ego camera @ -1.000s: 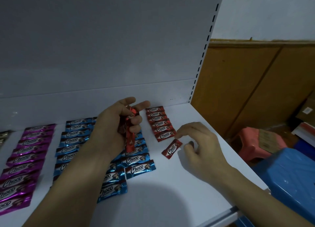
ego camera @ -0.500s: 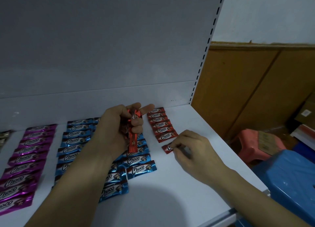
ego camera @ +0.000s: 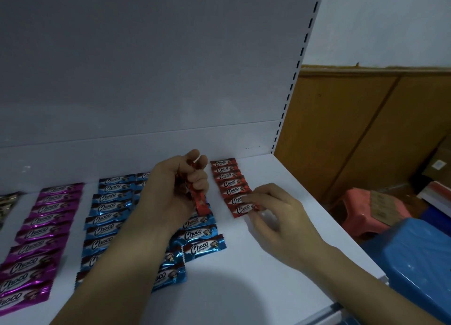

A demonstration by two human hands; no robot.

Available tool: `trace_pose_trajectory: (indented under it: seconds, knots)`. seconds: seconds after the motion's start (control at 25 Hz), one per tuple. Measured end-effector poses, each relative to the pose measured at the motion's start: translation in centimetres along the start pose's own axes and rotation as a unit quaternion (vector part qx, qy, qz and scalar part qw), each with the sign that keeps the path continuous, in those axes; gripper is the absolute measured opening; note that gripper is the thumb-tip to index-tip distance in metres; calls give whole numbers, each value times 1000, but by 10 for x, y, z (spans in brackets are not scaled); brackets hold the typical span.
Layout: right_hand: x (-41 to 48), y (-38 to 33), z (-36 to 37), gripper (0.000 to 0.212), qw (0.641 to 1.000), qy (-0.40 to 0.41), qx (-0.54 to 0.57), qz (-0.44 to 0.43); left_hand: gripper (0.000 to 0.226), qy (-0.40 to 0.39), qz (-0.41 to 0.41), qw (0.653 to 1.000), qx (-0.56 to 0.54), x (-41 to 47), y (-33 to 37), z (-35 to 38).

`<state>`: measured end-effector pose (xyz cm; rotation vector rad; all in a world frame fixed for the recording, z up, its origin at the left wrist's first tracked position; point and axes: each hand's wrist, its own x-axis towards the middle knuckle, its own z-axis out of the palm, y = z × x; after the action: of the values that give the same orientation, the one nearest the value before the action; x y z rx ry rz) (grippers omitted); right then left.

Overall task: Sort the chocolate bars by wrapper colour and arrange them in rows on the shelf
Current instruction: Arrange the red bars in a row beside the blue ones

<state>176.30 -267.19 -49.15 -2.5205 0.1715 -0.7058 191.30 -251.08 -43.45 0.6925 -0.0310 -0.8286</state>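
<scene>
Now right grip (ego camera: 275, 214) pinches a likely light, slick red bar (ego camera: 241, 209) by its end beside red row (ego camera: 225, 177); left grip (ego camera: 170, 192) clutches spares (ego camera: 200, 201).

The word "Choco" stood in dark script on a white patch on each wrapper lying face up: the purple bars (ego camera: 46, 218), the blue bars (ego camera: 107, 197) and the red bars (ego camera: 225, 177), the front red bar (ego camera: 242, 209) included. The small print beneath was too fine to read, as was the label on the cardboard box (ego camera: 439, 164).
</scene>
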Motion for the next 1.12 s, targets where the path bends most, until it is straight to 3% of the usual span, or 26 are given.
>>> trace_pose_trajectory:
  seconds: [0.16, 0.24, 0.28, 0.36, 0.44, 0.48, 0.64, 0.76, 0.84, 0.96, 1.04, 1.12]
  knots:
    - [22, -35, -5, 39, 989, -32, 35, -142, 38, 49, 15, 997, -57, 4, -11, 6]
    - [33, -44, 3, 23, 982, 15, 19, -190, 41, 54, 15, 997, -54, 5, -12, 7]
    - [35, -47, 6, 14, 984, 59, 35, -167, 42, 53, 13, 998, -42, 5, -11, 7]
    - [36, -47, 5, 14, 978, 112, 176, -18, 44, 56, 11, 998, -15, 5, -7, 6]
    - [33, -40, -5, 17, 919, 103, 356, 132, 41, 63, 23, 998, -6, 4, -3, 4]
    - [31, -32, -11, 15, 907, 90, 378, 161, 38, 60, 30, 998, -9, 4, -3, 3]
    - [10, -7, -33, 15, 952, -12, 269, 142, 30, 36, 20, 999, 21, 0, -2, 3]
    - [-10, 3, -40, 14, 960, -29, 229, 156, 50, -3, 6, 999, 46, -4, -2, 2]
    - [-18, 5, -37, 16, 966, -45, 190, 171, 50, -22, 8, 998, 59, -4, -4, 1]
    - [-27, 3, -28, 14, 997, -6, -6, 82, 48, -26, 9, 994, 106, -3, -7, 2]
    - [-32, 0, -26, 9, 999, 6, -23, 28, 49, -23, 17, 991, 131, -2, -8, 4]
    - [-37, 0, -23, 12, 997, -60, -42, -22, 49, -16, 28, 989, 144, -2, -9, 5]
